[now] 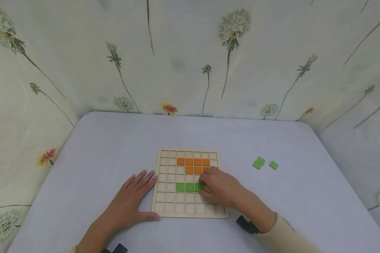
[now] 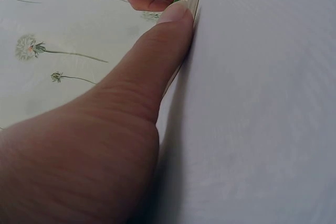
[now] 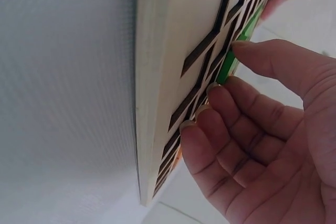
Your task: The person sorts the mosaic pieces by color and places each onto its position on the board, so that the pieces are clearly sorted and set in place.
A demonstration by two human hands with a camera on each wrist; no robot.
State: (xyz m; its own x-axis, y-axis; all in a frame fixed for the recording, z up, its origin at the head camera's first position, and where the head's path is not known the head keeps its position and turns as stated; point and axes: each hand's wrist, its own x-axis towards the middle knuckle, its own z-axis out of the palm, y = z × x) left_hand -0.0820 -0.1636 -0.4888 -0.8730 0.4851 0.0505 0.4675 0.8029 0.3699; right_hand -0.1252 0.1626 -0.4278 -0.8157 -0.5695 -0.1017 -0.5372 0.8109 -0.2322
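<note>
A wooden grid board [image 1: 190, 215] lies on the table, with several orange square tiles [image 1: 189, 162] in its upper rows. Lower down, two green square tiles [image 1: 185, 187] sit side by side in their cells. My right hand [image 1: 219, 186] is over the board's right half and pinches a third green tile [image 3: 227, 67] between thumb and index finger, at the right end of that green row. Its other fingers curl close to the grid. My left hand [image 1: 131, 198] rests spread at the board's left side, its thumb [image 2: 173, 30] touching the lower left corner.
Three loose green tiles [image 1: 274, 165] lie on the table right of the board, two of them overlapping or touching. A white cloth [image 1: 120, 140] covers the table. Flower-printed curtain [image 1: 183, 70] surrounds its back and sides. Dark straps [image 1: 247, 224] circle both wrists.
</note>
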